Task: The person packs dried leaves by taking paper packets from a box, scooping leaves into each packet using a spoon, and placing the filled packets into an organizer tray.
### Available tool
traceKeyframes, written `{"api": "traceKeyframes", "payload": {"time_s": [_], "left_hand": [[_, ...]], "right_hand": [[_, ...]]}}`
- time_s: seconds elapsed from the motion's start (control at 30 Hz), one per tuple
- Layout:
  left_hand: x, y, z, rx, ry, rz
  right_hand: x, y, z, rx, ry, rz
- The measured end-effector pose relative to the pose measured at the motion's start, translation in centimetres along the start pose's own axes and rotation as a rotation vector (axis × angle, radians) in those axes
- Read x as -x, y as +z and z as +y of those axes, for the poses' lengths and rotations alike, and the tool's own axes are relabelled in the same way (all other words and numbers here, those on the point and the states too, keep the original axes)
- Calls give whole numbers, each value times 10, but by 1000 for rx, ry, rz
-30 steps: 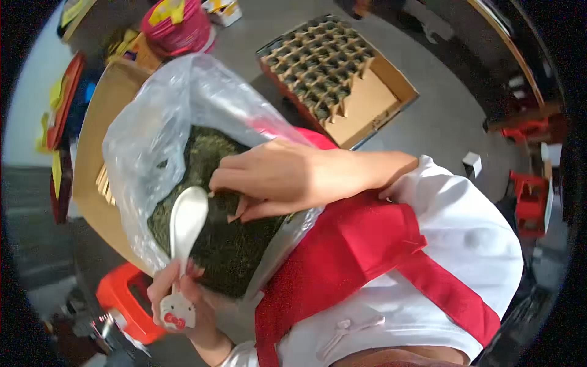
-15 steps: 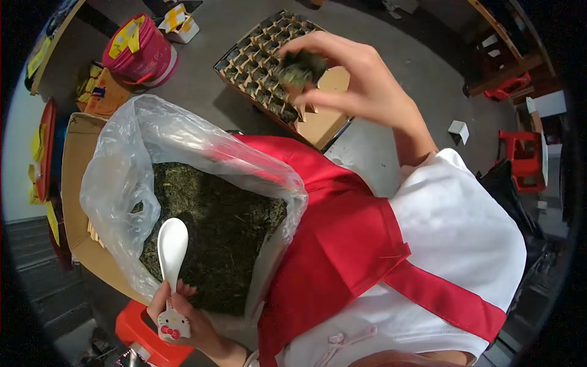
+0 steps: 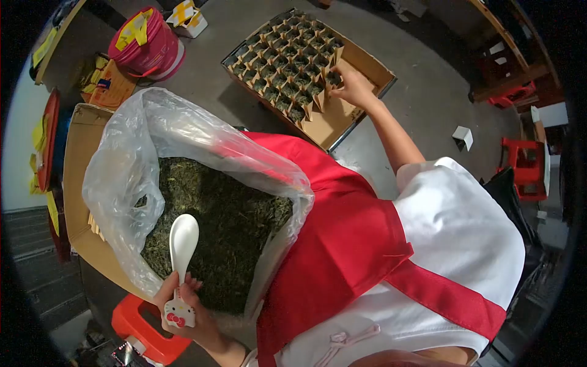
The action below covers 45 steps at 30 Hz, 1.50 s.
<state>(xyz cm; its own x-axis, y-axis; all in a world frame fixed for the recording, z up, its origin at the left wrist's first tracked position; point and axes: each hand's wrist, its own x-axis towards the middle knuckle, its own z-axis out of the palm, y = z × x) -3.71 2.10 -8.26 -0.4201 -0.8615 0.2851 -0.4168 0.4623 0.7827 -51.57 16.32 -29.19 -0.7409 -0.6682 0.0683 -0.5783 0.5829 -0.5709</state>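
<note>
My left hand grips the handle of a white spoon with a cartoon cat face, over an open clear plastic bag. Dark green leafy material fills the bag, which sits in a cardboard box. My right hand reaches to a shallow carton with cardboard dividers. Its thumb and fingers are around a dark green clump at the edge of the divided cells. Many cells hold similar dark clumps.
A pink bucket with yellow material stands at the upper left, near a small white-and-yellow box. An orange-red container is at the lower left. A red stool and a small white box are on the right.
My right hand has gone from the bag to the carton with a dark green clump, then lowered it to the cells' edge. My left hand still grips the spoon.
</note>
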Motion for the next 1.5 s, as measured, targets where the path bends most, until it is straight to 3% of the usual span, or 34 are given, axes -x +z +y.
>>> {"api": "traceKeyframes", "payload": {"time_s": [0.23,0.33,0.4,0.5,0.57,0.63,0.77,0.83,0.87,0.97,1.0,1.07,1.13,1.27,1.37,1.47,1.5], "left_hand": [[2,6,-1,57,-38,18],[1,8,4,57,-104,-29],[-2,6,7,28,-177,-88],[-12,2,-8,-246,87,-208],[-31,4,-1,-345,173,-314],[-48,15,-11,-371,403,-319],[-65,47,-30,-345,632,-432],[-63,59,-21,-104,413,-524],[-63,67,-18,-57,451,-453],[-69,74,-15,251,-48,-650],[-71,76,-21,294,-145,-659],[-69,80,-37,502,-327,-607],[-71,78,-39,631,-468,-589],[-65,65,-30,748,-461,-576],[-63,56,-26,758,-455,-579],[-61,51,-27,742,-441,-577],[-60,50,-28,741,-435,-577]], "right_hand": [[-7,34,25,-178,-20,83],[2,24,14,-251,81,13],[15,14,17,-121,74,66],[20,-19,-11,-61,6,104],[4,-34,-43,-192,-129,145],[-12,-55,-120,-380,-239,166],[-34,-74,-261,-526,-758,61],[-41,-74,-321,-529,-1053,-11],[-45,-71,-347,-519,-1140,-92],[-71,-28,-417,-477,-1427,-219],[-78,-20,-438,-325,-1555,-230],[-81,-1,-468,-102,-1511,-467],[-93,19,-478,153,-1570,-471],[-97,40,-484,423,-1479,-487],[-95,50,-489,449,-1386,-514],[-110,81,-486,234,-1787,-321],[-110,86,-488,292,-1772,-350]]}}
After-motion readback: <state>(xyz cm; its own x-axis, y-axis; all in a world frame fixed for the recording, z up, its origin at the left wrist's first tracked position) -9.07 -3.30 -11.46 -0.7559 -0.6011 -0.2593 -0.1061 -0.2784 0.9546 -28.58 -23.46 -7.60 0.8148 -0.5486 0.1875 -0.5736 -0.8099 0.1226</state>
